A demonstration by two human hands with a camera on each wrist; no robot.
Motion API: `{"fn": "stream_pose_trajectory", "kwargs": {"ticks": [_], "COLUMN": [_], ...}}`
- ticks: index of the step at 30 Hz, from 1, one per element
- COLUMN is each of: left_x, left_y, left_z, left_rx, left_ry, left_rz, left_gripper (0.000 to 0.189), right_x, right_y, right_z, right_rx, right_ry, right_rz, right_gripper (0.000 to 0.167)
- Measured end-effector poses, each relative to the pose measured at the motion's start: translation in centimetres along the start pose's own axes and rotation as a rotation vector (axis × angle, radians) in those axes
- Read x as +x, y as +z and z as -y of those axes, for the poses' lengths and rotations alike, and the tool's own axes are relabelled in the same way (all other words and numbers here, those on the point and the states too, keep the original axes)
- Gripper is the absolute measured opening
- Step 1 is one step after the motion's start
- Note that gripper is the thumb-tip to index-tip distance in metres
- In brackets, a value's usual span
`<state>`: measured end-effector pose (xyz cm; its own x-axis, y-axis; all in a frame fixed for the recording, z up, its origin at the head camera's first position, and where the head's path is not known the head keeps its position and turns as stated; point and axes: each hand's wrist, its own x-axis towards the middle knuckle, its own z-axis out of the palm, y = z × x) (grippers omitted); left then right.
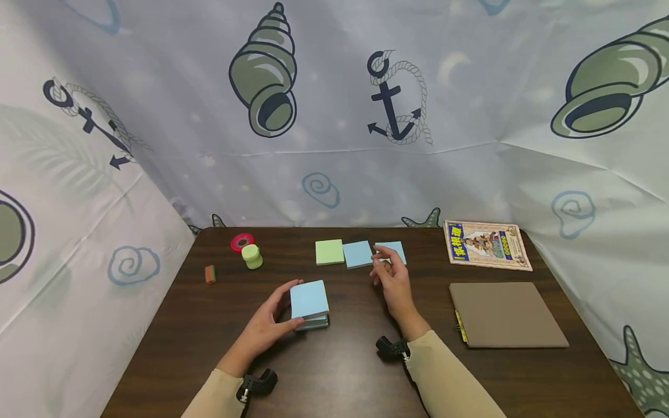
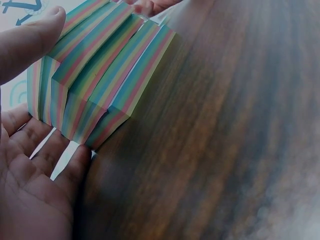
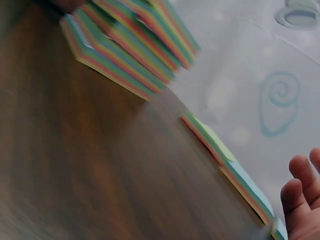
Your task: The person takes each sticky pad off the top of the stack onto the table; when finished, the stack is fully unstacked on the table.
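Observation:
A stack of sticky note pads [image 1: 309, 299], blue on top, stands near the middle of the table. My left hand [image 1: 265, 325] grips it from the left, thumb on the near side and fingers on the far side. In the left wrist view the stack's [image 2: 95, 75] striped, uneven edges show between thumb and fingers. Farther back lie a green pad [image 1: 329, 253], a blue pad [image 1: 358, 255] and another blue pad [image 1: 397, 249] in a row. Beside the two blue pads hovers my right hand [image 1: 397, 287], fingers loosely bent, nothing held; it partly covers the right-hand pad.
At the back left are a red ring-shaped roll [image 1: 242, 241], a pale green knobbed object [image 1: 252, 256] and a small orange-and-green block [image 1: 210, 274]. A colourful booklet [image 1: 488, 245] and a brown folder [image 1: 508, 315] lie on the right. Patterned cloth [image 1: 334, 116] hangs behind.

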<state>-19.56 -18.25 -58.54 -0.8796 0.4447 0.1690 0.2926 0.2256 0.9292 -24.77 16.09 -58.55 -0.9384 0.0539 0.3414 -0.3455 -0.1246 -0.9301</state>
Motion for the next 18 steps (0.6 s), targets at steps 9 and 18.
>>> {"fn": "stream_pose_trajectory", "kwargs": {"ticks": [9,18], "left_x": [0.1,0.2], "left_y": [-0.1,0.2], "left_z": [0.2,-0.1], "left_rx": [-0.009,-0.023], "left_ry": [0.037,0.010], "left_rz": [-0.005,0.000], "left_gripper": [0.093,0.089], "right_x": [-1.7,-3.3], "right_y": [3.5,5.6], "right_z": [0.1,0.5], "right_rx": [0.079,-0.007], "right_ry": [0.091,0.197], "right_rz": [0.213,0.439], "right_gripper": [0.042,0.062]}}
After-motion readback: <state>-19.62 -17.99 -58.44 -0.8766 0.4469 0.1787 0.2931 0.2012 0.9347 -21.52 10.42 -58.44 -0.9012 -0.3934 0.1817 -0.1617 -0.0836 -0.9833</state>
